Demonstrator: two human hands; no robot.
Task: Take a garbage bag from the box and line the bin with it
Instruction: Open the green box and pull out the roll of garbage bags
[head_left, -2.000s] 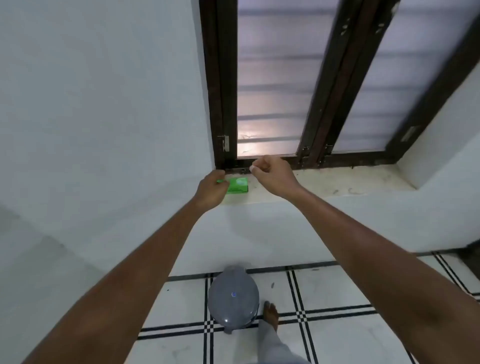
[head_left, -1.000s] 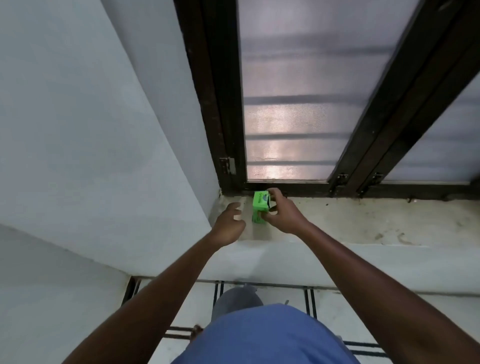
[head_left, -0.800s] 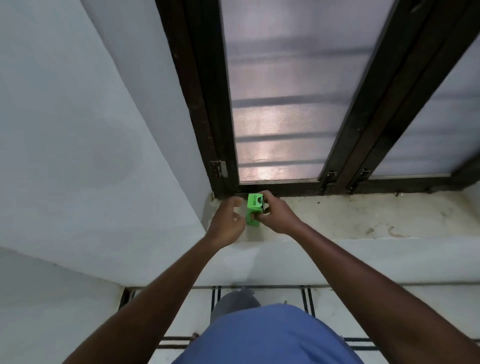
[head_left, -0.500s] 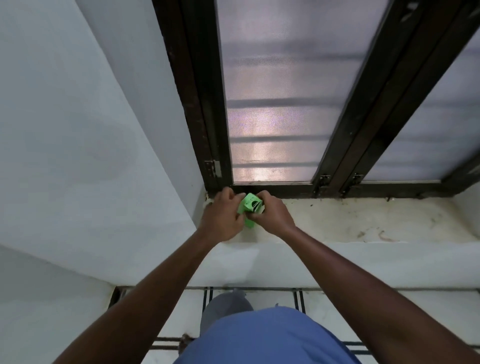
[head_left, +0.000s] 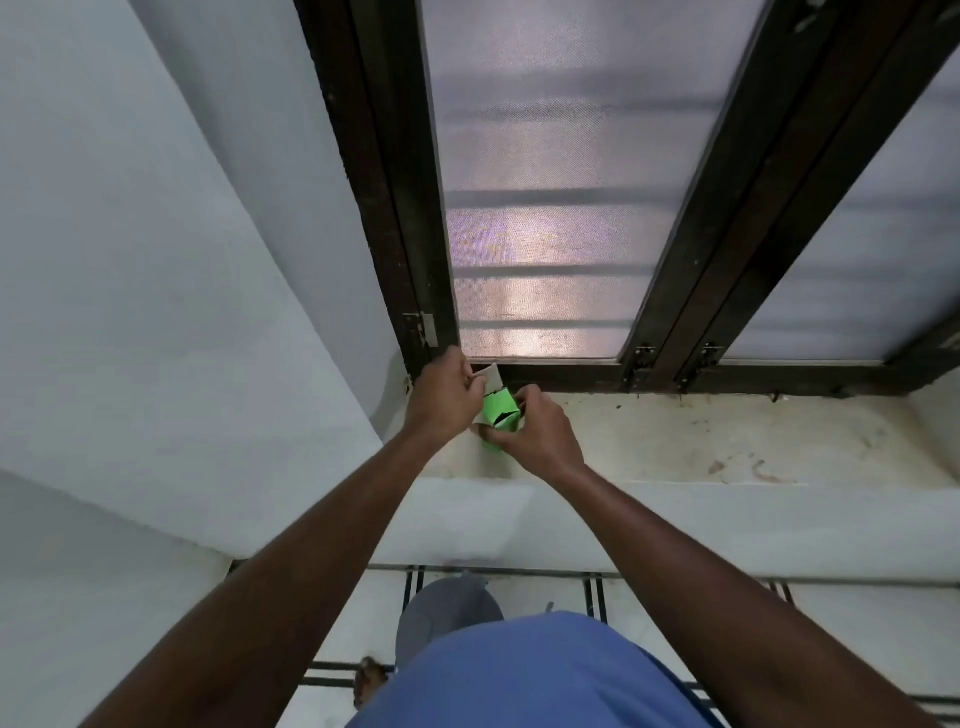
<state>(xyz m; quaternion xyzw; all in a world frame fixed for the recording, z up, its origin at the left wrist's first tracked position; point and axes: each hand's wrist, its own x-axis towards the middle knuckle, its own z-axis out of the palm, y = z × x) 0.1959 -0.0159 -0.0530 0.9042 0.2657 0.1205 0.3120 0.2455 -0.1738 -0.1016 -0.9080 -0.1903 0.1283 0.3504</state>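
- Box (head_left: 500, 415) on window sill (head_left: 675, 441); right hand (head_left: 540, 436) gripping body, left hand (head_left: 447, 395) pinching opened flap (head_left: 491, 375).
- Step: opening box; bag not yet visible.
- Next: reaching inside, drawing one bag.
- Bin (head_left: 441, 613) on floor below.

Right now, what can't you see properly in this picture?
- Inside the green box: head view, too dark and small; no bag visible.
- Grey bin: mostly hidden by the blue shirt.
- Left hand fingertips: hidden behind the cardboard flap.
- Box's lower part: covered by right hand.

Green box (head_left: 500, 411) – flap open – on sill (head_left: 727, 441).
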